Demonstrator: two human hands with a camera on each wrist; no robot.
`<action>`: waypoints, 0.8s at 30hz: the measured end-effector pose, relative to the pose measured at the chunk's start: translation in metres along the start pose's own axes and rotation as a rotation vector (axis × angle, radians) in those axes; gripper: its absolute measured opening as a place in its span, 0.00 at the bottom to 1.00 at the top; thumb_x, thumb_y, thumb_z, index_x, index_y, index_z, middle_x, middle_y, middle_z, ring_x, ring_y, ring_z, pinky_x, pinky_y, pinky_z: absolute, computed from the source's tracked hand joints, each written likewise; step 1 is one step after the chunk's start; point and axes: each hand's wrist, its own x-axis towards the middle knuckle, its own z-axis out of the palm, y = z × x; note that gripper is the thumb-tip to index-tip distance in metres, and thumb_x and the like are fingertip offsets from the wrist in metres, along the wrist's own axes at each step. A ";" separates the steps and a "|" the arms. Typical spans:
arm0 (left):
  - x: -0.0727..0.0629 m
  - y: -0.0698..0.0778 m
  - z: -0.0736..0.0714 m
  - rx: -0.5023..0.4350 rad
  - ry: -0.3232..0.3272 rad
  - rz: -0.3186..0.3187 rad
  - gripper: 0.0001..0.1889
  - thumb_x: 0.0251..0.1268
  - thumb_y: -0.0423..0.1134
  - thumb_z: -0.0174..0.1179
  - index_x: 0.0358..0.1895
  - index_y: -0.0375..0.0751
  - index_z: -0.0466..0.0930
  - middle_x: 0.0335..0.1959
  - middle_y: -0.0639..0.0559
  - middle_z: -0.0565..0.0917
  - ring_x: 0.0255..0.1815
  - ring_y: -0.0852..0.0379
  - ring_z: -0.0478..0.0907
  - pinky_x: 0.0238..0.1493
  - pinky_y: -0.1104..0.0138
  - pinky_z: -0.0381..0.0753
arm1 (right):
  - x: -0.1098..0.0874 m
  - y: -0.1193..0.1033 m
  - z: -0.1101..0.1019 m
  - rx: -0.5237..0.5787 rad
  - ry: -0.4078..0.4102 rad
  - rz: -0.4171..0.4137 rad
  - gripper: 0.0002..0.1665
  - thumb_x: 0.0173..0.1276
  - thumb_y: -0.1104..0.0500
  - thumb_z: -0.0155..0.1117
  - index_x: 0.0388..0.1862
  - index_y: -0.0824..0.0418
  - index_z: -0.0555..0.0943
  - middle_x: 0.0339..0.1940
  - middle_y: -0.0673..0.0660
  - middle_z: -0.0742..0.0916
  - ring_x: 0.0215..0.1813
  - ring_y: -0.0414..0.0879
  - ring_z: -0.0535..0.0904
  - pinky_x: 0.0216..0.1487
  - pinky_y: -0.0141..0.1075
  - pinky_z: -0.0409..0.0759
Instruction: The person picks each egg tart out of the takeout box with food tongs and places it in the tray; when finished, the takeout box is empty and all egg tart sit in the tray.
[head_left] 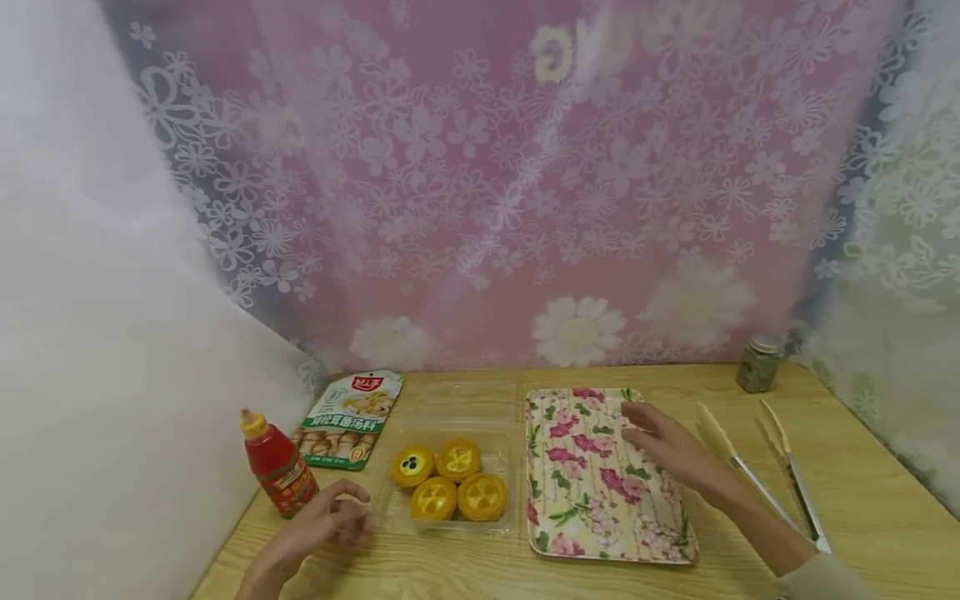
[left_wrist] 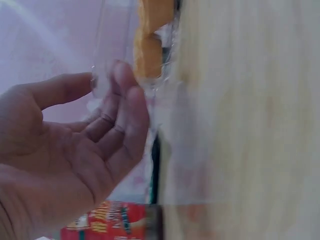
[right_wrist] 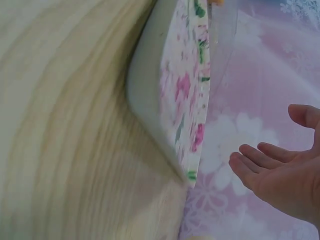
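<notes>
Four-sided and see-through, a plastic box [head_left: 498, 525] with its lid folded back holds several egg tarts [head_left: 457, 460]; one carries dark berries. My left hand [head_left: 330, 518] is by the box's left front corner, between it and a red sauce bottle [head_left: 281, 475]. In the left wrist view, that hand [left_wrist: 85, 130] has loosely bent fingers beside the box wall; whether they touch it I cannot tell. Over the right part of a floral tray [head_left: 577, 475] hovers my right hand [head_left: 660, 442]. The right wrist view shows this hand [right_wrist: 285, 165] holding nothing, fingers extended, apart from the tray [right_wrist: 185, 95].
A green-and-white food pouch [head_left: 348, 421] lies behind the sauce bottle. Metal tongs [head_left: 798, 483] with pale tips lie right of the tray, near the right forearm. A small lidded jar [head_left: 758, 364] stands at the back right, before a flowered pink curtain [head_left: 480, 208].
</notes>
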 end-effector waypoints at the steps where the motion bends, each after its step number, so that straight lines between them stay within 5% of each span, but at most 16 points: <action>1: 0.000 0.002 -0.002 0.039 0.010 -0.010 0.20 0.84 0.45 0.52 0.60 0.29 0.68 0.39 0.44 0.87 0.39 0.47 0.86 0.44 0.55 0.88 | -0.004 0.002 -0.003 -0.013 0.015 0.001 0.38 0.85 0.50 0.53 0.80 0.72 0.58 0.77 0.78 0.66 0.74 0.77 0.65 0.62 0.64 0.77; 6: 0.003 0.009 -0.006 0.134 0.044 -0.024 0.26 0.85 0.52 0.50 0.60 0.27 0.71 0.37 0.42 0.87 0.36 0.46 0.85 0.40 0.55 0.87 | -0.024 0.017 -0.022 -0.077 0.066 0.039 0.40 0.85 0.49 0.54 0.81 0.72 0.56 0.78 0.79 0.62 0.74 0.82 0.57 0.64 0.74 0.67; 13: 0.015 0.023 -0.008 0.252 0.198 0.010 0.25 0.84 0.49 0.52 0.59 0.23 0.73 0.38 0.37 0.85 0.35 0.43 0.86 0.37 0.53 0.88 | -0.050 0.037 -0.060 -0.209 0.142 0.151 0.46 0.85 0.43 0.52 0.84 0.69 0.48 0.79 0.83 0.54 0.70 0.88 0.54 0.54 0.78 0.68; 20: 0.027 0.028 -0.006 0.227 0.236 -0.008 0.23 0.83 0.47 0.55 0.58 0.24 0.75 0.39 0.36 0.84 0.34 0.46 0.84 0.38 0.55 0.88 | -0.072 0.059 -0.087 -0.256 0.205 0.198 0.52 0.84 0.43 0.54 0.83 0.74 0.42 0.78 0.87 0.48 0.70 0.90 0.49 0.53 0.80 0.64; 24: 0.035 0.022 -0.005 0.174 0.236 -0.010 0.20 0.82 0.45 0.56 0.56 0.25 0.76 0.35 0.40 0.82 0.30 0.50 0.80 0.34 0.56 0.87 | -0.081 0.070 -0.095 -0.266 0.173 0.260 0.57 0.83 0.42 0.55 0.81 0.80 0.37 0.75 0.91 0.47 0.69 0.92 0.48 0.54 0.81 0.63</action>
